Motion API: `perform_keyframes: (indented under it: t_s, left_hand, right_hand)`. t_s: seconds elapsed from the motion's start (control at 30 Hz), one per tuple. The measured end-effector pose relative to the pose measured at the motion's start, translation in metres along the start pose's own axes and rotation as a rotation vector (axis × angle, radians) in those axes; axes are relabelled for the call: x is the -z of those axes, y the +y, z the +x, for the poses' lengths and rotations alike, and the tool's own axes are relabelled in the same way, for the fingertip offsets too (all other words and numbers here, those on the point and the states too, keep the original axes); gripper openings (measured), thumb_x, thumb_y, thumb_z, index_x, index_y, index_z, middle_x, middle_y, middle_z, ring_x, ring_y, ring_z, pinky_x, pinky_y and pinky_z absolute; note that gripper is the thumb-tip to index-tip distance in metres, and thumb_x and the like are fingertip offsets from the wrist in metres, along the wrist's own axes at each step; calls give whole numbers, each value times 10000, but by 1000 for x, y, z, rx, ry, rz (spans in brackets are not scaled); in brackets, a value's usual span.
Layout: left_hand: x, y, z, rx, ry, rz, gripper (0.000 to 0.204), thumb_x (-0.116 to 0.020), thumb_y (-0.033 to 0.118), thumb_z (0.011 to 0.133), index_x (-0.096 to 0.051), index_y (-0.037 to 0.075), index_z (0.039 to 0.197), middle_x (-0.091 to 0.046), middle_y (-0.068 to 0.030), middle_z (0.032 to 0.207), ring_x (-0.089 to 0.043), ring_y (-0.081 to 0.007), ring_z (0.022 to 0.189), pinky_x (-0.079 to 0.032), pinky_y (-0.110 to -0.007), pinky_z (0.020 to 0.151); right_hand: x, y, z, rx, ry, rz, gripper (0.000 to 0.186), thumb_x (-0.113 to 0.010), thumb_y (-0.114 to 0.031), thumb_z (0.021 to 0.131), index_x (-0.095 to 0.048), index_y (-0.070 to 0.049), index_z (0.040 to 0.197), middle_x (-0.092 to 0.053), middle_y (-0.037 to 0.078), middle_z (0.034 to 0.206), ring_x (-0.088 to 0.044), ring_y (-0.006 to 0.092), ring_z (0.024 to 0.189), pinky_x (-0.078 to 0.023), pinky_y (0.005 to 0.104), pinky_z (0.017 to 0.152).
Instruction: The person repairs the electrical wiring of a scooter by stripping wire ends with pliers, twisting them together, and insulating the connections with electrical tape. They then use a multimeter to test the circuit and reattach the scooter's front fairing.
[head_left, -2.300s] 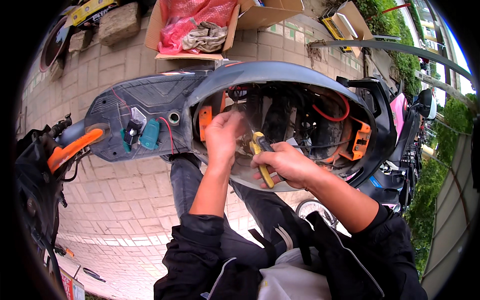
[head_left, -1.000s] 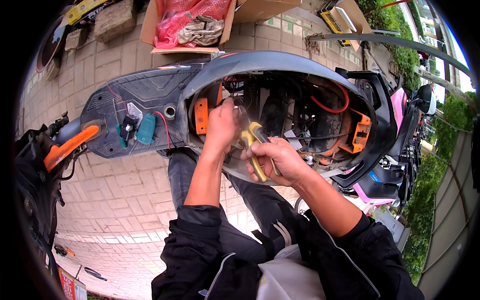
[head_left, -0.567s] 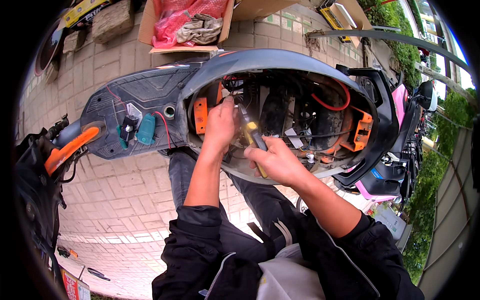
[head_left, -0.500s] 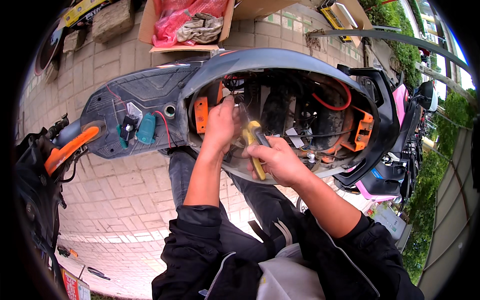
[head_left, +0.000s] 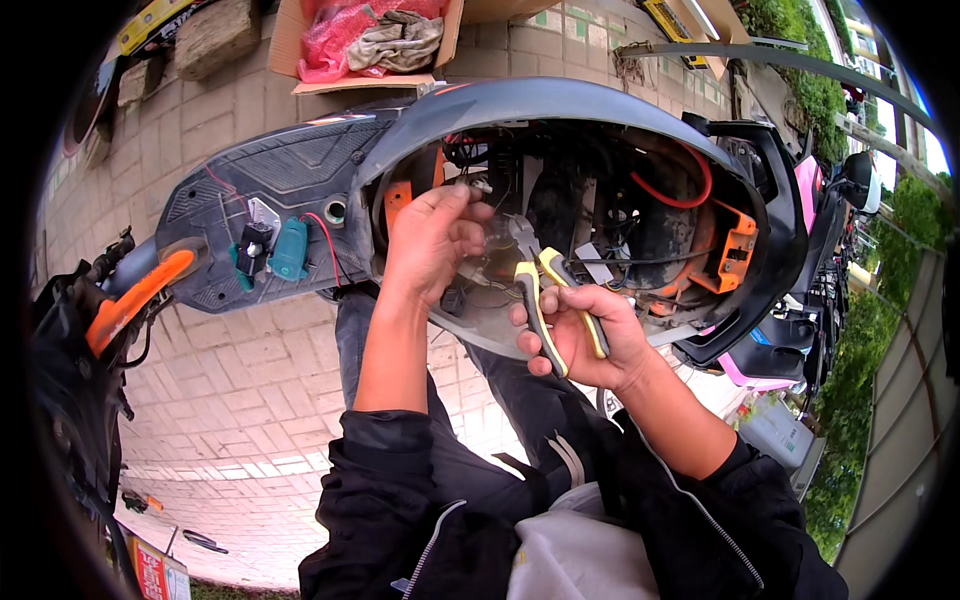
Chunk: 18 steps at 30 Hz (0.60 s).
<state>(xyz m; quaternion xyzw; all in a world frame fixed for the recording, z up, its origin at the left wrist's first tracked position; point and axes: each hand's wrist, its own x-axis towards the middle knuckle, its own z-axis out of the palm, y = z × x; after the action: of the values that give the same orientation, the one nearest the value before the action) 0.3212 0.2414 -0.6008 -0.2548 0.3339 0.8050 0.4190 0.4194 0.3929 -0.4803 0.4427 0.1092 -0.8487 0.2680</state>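
My right hand (head_left: 600,335) grips cutting pliers (head_left: 523,240) with yellow-and-black handles. Their handles are spread and the jaws point up and left, over the open body of a scooter (head_left: 600,112). My left hand (head_left: 430,245) reaches into the left part of that cavity. Its thumb and forefinger are pinched at a small whitish connector (head_left: 481,186) by the dark wiring, while the other fingers curl loosely. The plier jaws are apart from my left hand and have nothing visible between them.
On the footboard (head_left: 230,190) lie a teal plastic part (head_left: 291,250), a black part with a metal bracket (head_left: 256,240) and a red wire (head_left: 325,235). A red hose (head_left: 705,195) and an orange bracket (head_left: 735,250) are on the cavity's right. Behind stands a cardboard box (head_left: 370,82) holding gloves.
The pliers have moved away from my left hand, to the right, and their handles have spread. My left hand stays at the wiring, its lower fingers looser.
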Motion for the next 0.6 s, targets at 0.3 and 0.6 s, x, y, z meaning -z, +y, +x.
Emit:
perform_keyframes:
  t_s: [0.3,0.6]
  left_hand:
    - [-8,-16,-4,-33,-89,421,245,-596,119,873,-650,-41,1050,-632,-23,759,-553,-77,616,-461,-221,565]
    - [-15,-16,-3,-107,-72,504,217,-580,156,899,-653,-25,994,-605,-3,760,-517,-71,670,-424,-218,622]
  right_hand:
    - [0,-6,0,-69,-63,-25,289,-492,-237,916,-595,4,1037,-566,201,1152,-604,323,955,-516,457,782]
    - [-49,-44,-29,491,463,-2285,249,-605,-108,781,-606,94,927,-573,227,1041,-561,403,909,-453,436,853]
